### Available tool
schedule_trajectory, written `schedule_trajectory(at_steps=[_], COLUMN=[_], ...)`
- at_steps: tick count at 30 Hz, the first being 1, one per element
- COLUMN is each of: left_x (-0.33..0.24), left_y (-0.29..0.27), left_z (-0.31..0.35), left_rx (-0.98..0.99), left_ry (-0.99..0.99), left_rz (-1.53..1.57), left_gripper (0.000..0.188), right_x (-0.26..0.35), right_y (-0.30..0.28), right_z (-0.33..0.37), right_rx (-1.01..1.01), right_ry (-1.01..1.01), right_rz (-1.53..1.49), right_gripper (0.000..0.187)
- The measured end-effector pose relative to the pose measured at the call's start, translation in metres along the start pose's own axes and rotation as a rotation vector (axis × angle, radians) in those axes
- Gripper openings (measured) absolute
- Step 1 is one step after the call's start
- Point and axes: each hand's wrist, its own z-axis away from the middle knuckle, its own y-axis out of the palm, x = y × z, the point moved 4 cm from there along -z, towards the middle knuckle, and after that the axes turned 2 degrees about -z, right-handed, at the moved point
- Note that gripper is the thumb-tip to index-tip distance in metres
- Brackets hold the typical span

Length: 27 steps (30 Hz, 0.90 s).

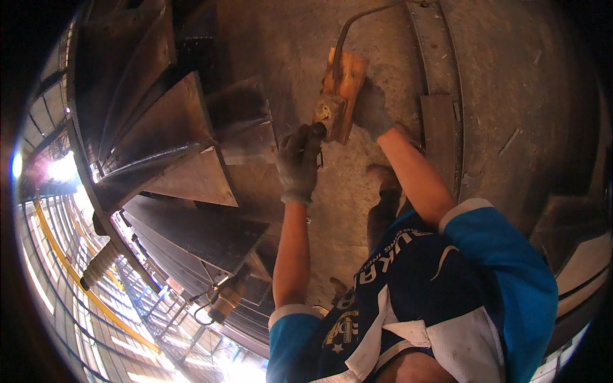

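Observation:
A wooden board point(355, 71) is held up over the floor in front of me, with a worn socket box point(330, 110) fixed on it. A dark cable point(340, 48) runs from the box toward the top of the view. My left hand point(298, 163), in a grey glove, is closed around a black plug point(318, 129) that meets the lower end of the box. How far the plug sits inside cannot be seen. At the board's right edge is my gloved right hand point(372, 110), gripping it; its fingers are partly hidden in shadow behind the wood.
Large dark steel plates with angled fins point(172, 134) rise along the left. A flat steel strip point(440, 134) lies on the floor point(504, 83) to the right, near a groove. A tan power tool point(227, 300) hangs at lower left. Metal pieces point(581, 262) lie at far right.

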Motion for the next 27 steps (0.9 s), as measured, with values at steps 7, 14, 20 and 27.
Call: schedule_trajectory(at_steps=[7, 14, 20, 27], left_x=[-0.008, -0.014, -0.024, -0.026], left_y=[-0.009, -0.009, -0.011, -0.015], left_z=[-0.010, -0.009, -0.007, -0.004], left_rx=[0.013, 0.090, 0.005, 0.009], left_ry=[0.244, 0.021, -0.036, 0.120], left_rz=[-0.109, -0.033, -0.076, -0.062], left_gripper=[0.024, 0.026, 0.024, 0.028], right_x=[0.018, 0.022, 0.019, 0.018], right_y=[-0.021, -0.022, -0.018, -0.023], right_z=[-0.001, 0.003, -0.010, -0.011], right_rx=[-0.068, -0.118, 0.174, 0.037], right_ry=[0.002, -0.093, 0.064, -0.053], right_rz=[0.001, 0.271, 0.364, -0.074], right_gripper=[0.048, 0.061, 0.058, 0.048])
